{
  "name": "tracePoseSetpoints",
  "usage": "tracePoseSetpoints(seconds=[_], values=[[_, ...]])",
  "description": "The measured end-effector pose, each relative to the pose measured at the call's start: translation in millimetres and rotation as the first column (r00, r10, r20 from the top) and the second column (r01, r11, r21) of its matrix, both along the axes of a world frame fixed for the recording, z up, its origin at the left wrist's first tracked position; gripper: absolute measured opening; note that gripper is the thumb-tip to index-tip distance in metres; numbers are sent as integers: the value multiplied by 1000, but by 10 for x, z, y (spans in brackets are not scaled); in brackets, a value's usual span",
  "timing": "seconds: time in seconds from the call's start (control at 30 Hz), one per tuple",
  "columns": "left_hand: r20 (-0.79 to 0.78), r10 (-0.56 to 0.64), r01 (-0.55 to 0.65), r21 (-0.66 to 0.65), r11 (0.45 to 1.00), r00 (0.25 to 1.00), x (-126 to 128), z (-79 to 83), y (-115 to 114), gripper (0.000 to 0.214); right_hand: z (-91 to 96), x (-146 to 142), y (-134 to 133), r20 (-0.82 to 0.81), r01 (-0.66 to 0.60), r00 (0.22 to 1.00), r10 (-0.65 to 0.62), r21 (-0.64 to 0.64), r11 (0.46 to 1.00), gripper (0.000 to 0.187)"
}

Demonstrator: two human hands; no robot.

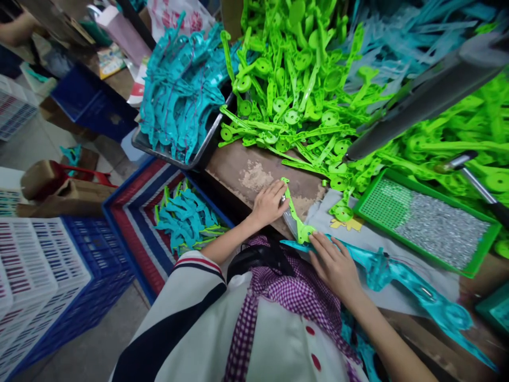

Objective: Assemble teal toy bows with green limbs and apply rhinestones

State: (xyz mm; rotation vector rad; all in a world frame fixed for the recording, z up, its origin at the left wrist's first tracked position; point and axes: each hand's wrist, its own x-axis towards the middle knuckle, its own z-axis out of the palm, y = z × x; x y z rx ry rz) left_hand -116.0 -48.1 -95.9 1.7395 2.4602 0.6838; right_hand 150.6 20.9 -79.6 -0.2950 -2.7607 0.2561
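Observation:
My left hand (269, 203) is closed around the upper part of a bright green plastic arm (294, 213) with a grey blade-like strip beside it. The fingers of my right hand (336, 265) press on the round end of that same arm, with the thumb tucked below. A long translucent teal plastic piece (413, 278) runs under my right hand and off to the right; its pointed tip shows left of the fingers. Beside it, a green tray (431, 223) holds many small silvery metal pins.
Loose green plastic arms (292, 114) heap across the back of the table. Teal parts are stacked in a black tray (202, 151). At left stand a striped-lined box (131, 212) of finished-looking pieces and white and blue crates (43, 265). A dark grey machine arm (421, 101) juts in from the right.

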Motion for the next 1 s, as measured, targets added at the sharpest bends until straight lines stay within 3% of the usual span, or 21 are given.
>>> tracePoseSetpoints(seconds=[0.13, 0.23, 0.4, 0.57, 0.73, 0.87, 1.0], values=[[21, 2, -1, -29, 1000, 1000, 3, 10, 47, 41, 121, -85, 39, 6, -10, 1000, 10, -29, 1000, 41], [57, -20, 22, -28, 999, 998, -25, 37, 90, 39, 179, -293, 4, 0, 14, 1000, -14, -67, 998, 51], [96, -41, 42, -3, 999, 995, -96, 78, 96, 35, -26, -601, -87, 46, 9, 999, -6, -64, 998, 57], [182, -120, 123, -9, 992, 976, -335, 87, 139, 28, -202, -598, -93, 47, 6, 999, -6, -10, 1000, 53], [231, 5, 10, -64, 998, 973, -571, 88, 303, 37, -197, -589, -87, 24, -4, 1000, 4, 12, 1000, 51], [333, 4, 53, -162, 985, 943, -654, 83, 406, 23, -210, -590, -92, 13, -4, 1000, 5, -50, 999, 56], [508, 83, 39, -226, 973, 857, -781, 112, 490, 8, -209, -584, -98, 3, -25, 1000, 25, -22, 999, 56]])
